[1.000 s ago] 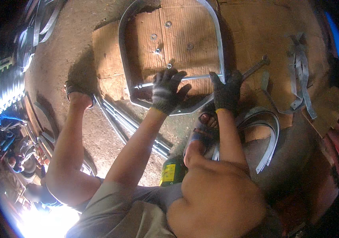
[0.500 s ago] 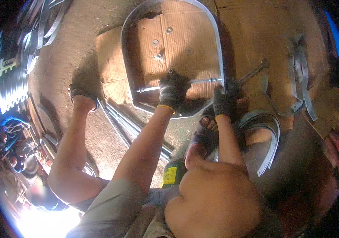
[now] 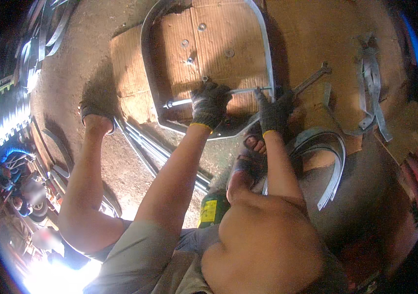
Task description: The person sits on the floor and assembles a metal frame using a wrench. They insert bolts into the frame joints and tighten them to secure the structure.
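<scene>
A U-shaped flat metal frame (image 3: 146,63) lies on cardboard (image 3: 129,81), with a metal rod (image 3: 182,102) across its near part. My left hand (image 3: 210,102), in a dark glove with a yellow cuff, is closed round the middle of this rod. Gloved alike, my right hand (image 3: 273,111) grips the frame's right side near the rod's end, its thumb stretched inward onto the rod where small nuts sit. A long wrench (image 3: 310,81) slants out from beside that hand; its near end is hidden there. Washers (image 3: 202,27) and a bolt (image 3: 190,61) lie inside the frame.
Bent metal strips (image 3: 371,93) lie at the right. Curved strips (image 3: 337,181) rest near my right foot (image 3: 254,144). Straight metal bars (image 3: 162,154) lie between my legs, close to a green container (image 3: 210,210). Other people (image 3: 15,157) are at the far left.
The view has shifted slightly, so the frame sits higher and further left. My right thumb now extends onto the rod by the nuts. My left hand keeps its grip.
</scene>
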